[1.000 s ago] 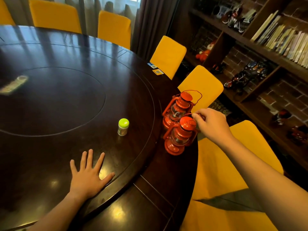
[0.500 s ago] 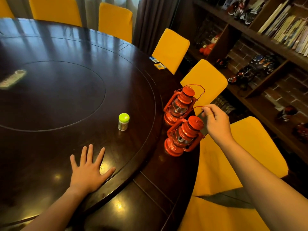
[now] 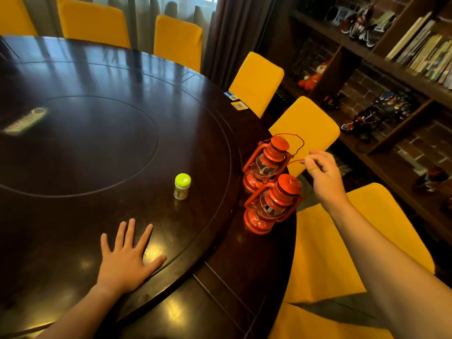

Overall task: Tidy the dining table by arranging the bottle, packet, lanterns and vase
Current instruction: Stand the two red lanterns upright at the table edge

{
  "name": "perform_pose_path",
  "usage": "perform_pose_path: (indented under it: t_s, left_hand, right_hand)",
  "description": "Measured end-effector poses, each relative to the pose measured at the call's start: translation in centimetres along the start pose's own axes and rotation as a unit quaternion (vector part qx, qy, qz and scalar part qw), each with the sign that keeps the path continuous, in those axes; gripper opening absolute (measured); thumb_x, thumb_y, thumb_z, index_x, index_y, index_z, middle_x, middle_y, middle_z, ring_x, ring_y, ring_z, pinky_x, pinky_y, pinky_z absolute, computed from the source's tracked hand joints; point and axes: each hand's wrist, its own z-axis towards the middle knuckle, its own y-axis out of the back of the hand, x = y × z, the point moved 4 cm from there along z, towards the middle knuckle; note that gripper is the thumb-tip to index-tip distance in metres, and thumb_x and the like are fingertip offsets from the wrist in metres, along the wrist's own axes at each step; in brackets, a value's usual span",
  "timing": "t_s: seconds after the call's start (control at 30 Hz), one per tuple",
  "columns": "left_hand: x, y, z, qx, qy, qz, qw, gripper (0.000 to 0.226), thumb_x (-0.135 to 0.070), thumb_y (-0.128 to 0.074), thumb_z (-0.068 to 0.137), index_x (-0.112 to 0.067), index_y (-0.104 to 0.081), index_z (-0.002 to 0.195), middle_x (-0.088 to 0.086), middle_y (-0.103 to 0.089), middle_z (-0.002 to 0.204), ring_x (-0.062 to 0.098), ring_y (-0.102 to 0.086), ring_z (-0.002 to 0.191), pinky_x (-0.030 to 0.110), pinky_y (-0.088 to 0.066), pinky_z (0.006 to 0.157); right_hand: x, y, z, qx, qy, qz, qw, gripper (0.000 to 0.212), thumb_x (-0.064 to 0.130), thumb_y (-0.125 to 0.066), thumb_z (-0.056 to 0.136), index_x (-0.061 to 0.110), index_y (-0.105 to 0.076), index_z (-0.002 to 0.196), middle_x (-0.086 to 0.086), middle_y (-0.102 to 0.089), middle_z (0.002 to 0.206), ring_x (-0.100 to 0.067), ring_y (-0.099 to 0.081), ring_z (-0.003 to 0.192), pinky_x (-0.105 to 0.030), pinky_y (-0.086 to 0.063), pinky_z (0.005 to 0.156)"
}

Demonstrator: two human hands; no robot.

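Observation:
Two red lanterns stand close together at the right edge of the round dark table. My right hand pinches the thin wire handle of the near lantern, which leans to the right. The far lantern stands just behind it, touching or nearly so. A small bottle with a lime-green cap stands upright on the table to the left of the lanterns. My left hand lies flat on the table with fingers spread, holding nothing. A flat packet lies blurred at the far left. No vase is in view.
Yellow chairs ring the table, two right beside the lanterns and under my right arm. Two small cards lie at the far right table edge. A brick wall with dark shelves of books and figurines stands at the right.
My right hand has risen from the near lantern's top to pinch its wire handle up and to the right. The lantern now leans. My left hand has stayed flat.

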Motion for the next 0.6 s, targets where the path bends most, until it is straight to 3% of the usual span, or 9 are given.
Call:
perform_pose_path:
  t_s: [0.13,0.3,0.4,0.43,0.53,0.6]
  left_hand:
    - [0.1,0.0,0.1,0.001,0.004,0.014,1.000,0.092,-0.093,0.000,0.072,-0.044,0.020,0.147,0.007,0.020,0.160,0.027,0.024,0.146,0.060,0.015,0.114]
    - [0.2,-0.4,0.1,0.000,0.009,0.016,1.000,0.093,-0.094,-0.002,0.071,-0.044,0.018,0.147,0.007,0.019,0.160,0.027,0.024,0.146,0.060,0.016,0.114]
    - [0.3,-0.7,0.4,0.004,0.009,0.014,1.000,0.095,-0.094,-0.002,0.070,-0.043,0.017,0.147,0.007,0.020,0.159,0.028,0.025,0.146,0.061,0.017,0.114]
    - [0.4,-0.8,0.4,0.005,0.008,0.012,1.000,0.095,-0.095,-0.002,0.070,-0.042,0.017,0.148,0.007,0.020,0.159,0.028,0.025,0.145,0.061,0.017,0.113]
    - [0.5,-0.8,0.6,0.018,0.002,0.017,1.000,0.095,-0.095,0.000,0.069,-0.042,0.023,0.146,0.008,0.024,0.158,0.029,0.028,0.144,0.061,0.018,0.113]
    - [0.5,-0.8,0.6,0.032,0.001,0.020,0.999,0.096,-0.095,0.002,0.069,-0.041,0.026,0.144,0.009,0.028,0.156,0.031,0.029,0.144,0.062,0.017,0.113]
  right_hand:
    - [-0.7,0.2,0.5,-0.009,-0.016,0.072,0.997,0.015,0.011,-0.054,0.096,0.010,-0.068,0.091,-0.018,-0.051,0.129,-0.025,-0.045,0.125,-0.040,-0.033,0.107]
    - [-1.2,0.1,0.7,-0.025,-0.020,0.106,0.994,0.024,0.015,-0.056,0.093,0.028,-0.068,0.076,-0.010,-0.062,0.109,-0.027,-0.054,0.114,-0.044,-0.039,0.102]
    - [-1.1,0.1,0.3,-0.051,-0.016,0.107,0.993,0.016,0.026,-0.056,0.091,0.030,-0.070,0.087,-0.006,-0.068,0.106,-0.017,-0.059,0.106,-0.045,-0.044,0.099]
    - [-1.1,0.0,0.3,-0.056,-0.014,0.088,0.994,0.017,0.031,-0.056,0.091,0.028,-0.071,0.095,-0.005,-0.068,0.110,-0.017,-0.058,0.109,-0.048,-0.043,0.100]
    - [-1.4,0.2,-0.1,-0.082,-0.026,-0.039,0.996,0.046,0.052,-0.051,0.087,0.028,-0.062,0.124,-0.005,-0.057,0.132,-0.025,-0.043,0.128,-0.052,-0.032,0.109]
    - [-0.3,0.8,-1.1,-0.138,0.024,-0.168,0.976,0.052,0.054,-0.050,0.086,0.028,-0.055,0.131,-0.007,-0.048,0.140,-0.028,-0.033,0.135,-0.054,-0.020,0.112]
